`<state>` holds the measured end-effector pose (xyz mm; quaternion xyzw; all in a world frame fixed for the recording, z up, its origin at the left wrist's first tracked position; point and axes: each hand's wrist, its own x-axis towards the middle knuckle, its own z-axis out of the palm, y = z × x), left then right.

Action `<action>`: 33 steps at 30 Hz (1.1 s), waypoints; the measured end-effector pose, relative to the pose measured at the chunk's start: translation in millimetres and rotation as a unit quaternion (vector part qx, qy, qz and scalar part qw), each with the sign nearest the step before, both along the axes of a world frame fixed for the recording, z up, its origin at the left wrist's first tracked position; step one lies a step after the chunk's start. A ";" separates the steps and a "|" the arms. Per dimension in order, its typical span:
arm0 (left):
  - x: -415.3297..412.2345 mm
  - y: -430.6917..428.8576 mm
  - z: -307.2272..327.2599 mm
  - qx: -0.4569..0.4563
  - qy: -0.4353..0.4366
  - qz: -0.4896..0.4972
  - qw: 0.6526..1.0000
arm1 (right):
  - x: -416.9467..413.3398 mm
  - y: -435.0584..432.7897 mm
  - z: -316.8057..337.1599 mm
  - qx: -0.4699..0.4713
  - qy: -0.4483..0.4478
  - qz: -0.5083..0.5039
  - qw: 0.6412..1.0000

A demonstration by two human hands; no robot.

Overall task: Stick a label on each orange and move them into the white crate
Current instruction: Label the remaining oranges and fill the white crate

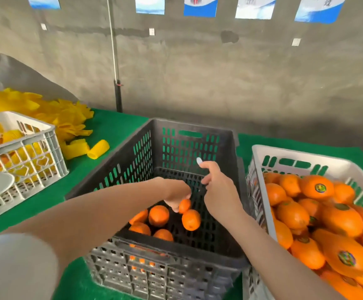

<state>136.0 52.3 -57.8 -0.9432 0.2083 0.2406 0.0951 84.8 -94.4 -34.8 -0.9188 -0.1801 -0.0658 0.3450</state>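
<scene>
My left hand reaches down into the dark grey crate and grips a small orange just above the other loose oranges on the crate's floor. My right hand hovers beside it, over the crate, and pinches a small white label that sticks up from its fingertips. To the right stands the white crate, heaped with oranges, some of which show round shiny stickers.
A second white crate at the left holds yellow foam sleeves and a white disc. More yellow foam sleeves lie on the green table cover. A concrete wall and a thin pole stand behind.
</scene>
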 end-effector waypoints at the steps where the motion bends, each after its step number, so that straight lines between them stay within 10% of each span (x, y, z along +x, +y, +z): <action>1: 12.8 -9.5 -12.4 0.037 0.011 -0.035 0.999 | 0.8 0.4 -1.1 -0.005 0.007 -0.005 1.000; 9: 23.4 -51.8 -66.0 0.118 0.084 -0.092 0.985 | 3.1 1.5 -1.2 -0.046 0.022 -0.010 0.999; 14: 24.5 -32.2 -13.4 -0.228 0.096 0.062 0.967 | 2.3 -0.9 3.9 0.057 -0.010 -0.047 0.997; 19: -13.5 12.4 52.3 -0.635 0.156 0.230 0.721 | -0.7 -12.0 13.1 0.285 -0.025 -0.088 0.954; 26: -96.0 -2.4 76.3 -0.822 0.156 0.239 0.493 | -37.6 -28.5 41.9 0.522 0.197 0.057 0.828; 33: -144.7 -56.9 83.8 -0.866 0.176 0.258 0.390 | -95.9 -72.1 61.8 0.390 0.086 0.090 0.913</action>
